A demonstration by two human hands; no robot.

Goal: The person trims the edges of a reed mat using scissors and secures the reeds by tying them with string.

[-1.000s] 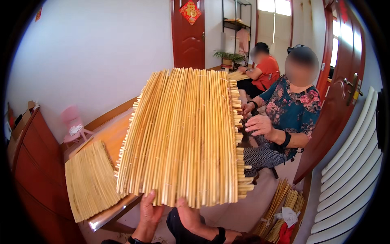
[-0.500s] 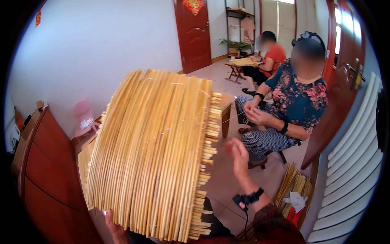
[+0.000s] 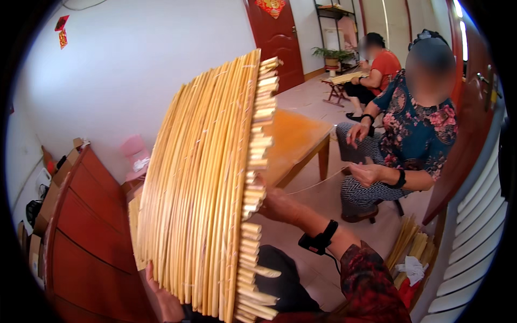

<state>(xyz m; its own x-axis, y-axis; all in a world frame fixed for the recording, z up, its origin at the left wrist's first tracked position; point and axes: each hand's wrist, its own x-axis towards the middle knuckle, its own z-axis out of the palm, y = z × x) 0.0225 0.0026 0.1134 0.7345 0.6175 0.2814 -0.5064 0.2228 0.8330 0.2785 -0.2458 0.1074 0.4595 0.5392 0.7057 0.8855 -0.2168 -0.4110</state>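
Note:
A curved mat of straw-coloured reed stalks (image 3: pixel 196 177), stitched across with thin thread, stands tilted up before me. Its right edge is ragged, with cut stalk ends of uneven length. My left hand (image 3: pixel 163 297) grips its lower left edge, the fingers partly behind it. At the right edge, my right hand (image 3: pixel 281 206) reaches in behind the stalk ends; its fingers are hidden there, so I cannot tell whether they grip. A thin pale thread (image 3: pixel 318 184) stretches from near my right hand toward a co-worker's hand (image 3: pixel 368 174).
A wooden table (image 3: pixel 301 137) stands behind the mat. To the right sits the co-worker (image 3: pixel 417 124); another person (image 3: pixel 385 64) works farther back. Reed bundles (image 3: pixel 417 247) lie by the white radiator (image 3: pixel 468 231). A red-brown cabinet (image 3: pixel 91 226) and pink chair (image 3: pixel 134 151) are left.
The mat has turned and tilted higher, showing more of its right edge. My right hand has moved left, behind that edge. The co-worker's hands have drawn apart.

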